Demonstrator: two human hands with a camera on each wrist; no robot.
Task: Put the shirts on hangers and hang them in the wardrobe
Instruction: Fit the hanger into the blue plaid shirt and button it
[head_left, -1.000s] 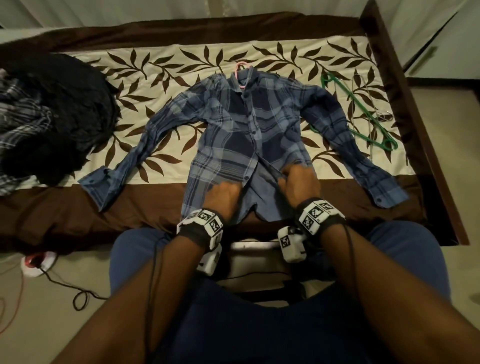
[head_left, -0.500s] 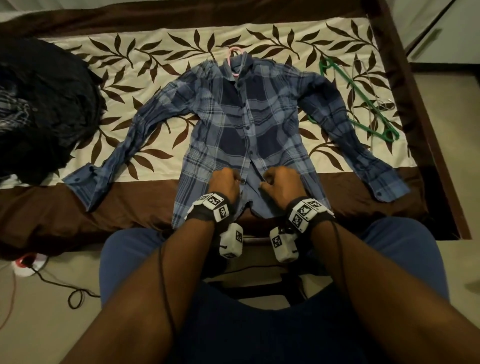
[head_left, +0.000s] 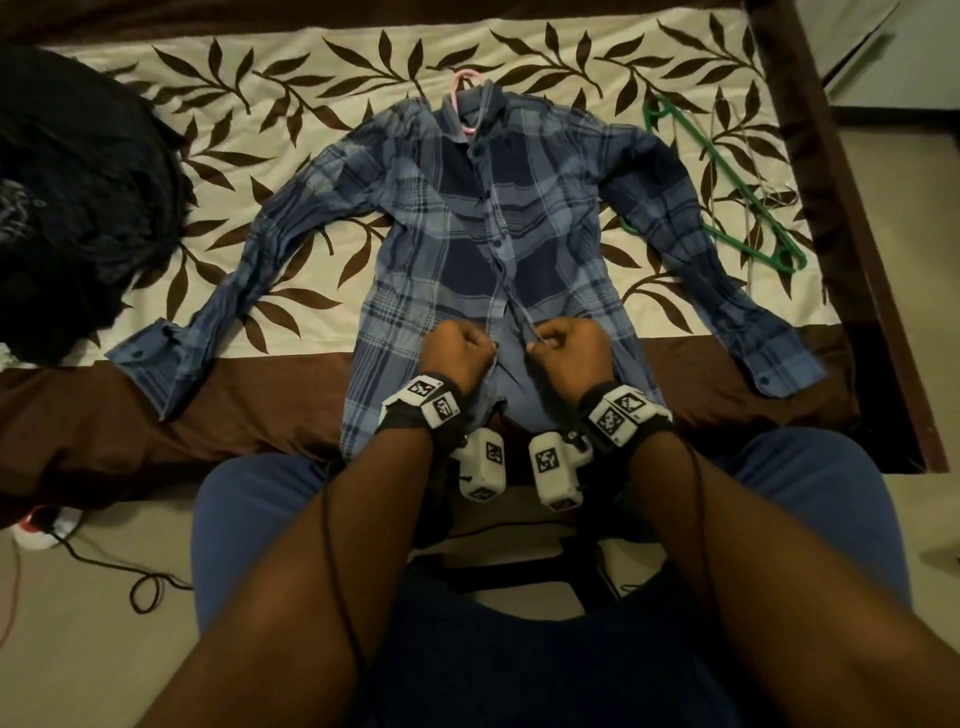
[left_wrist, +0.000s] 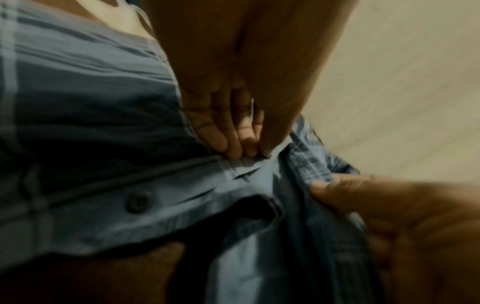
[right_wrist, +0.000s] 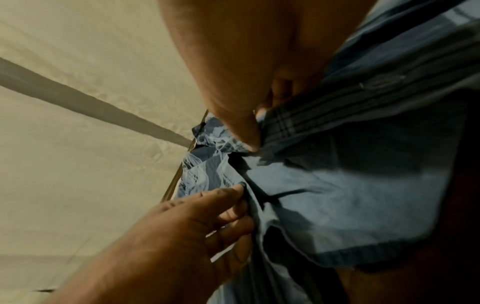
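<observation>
Though collared, pink hanger mostly hidden

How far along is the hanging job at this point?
Done: pink hanger sits inside the plaid shirt's collar. In hand: left hand and right hand pinch its lower front edges, apparently buttoning. Left: hanging it; green hanger unused; dark clothes pile untouched.

shirt: blue plaid, flat on bed, sleeves spread, lower front unbuttoned
pink hanger: hook protruding from collar
green hanger: beside right sleeve
</observation>
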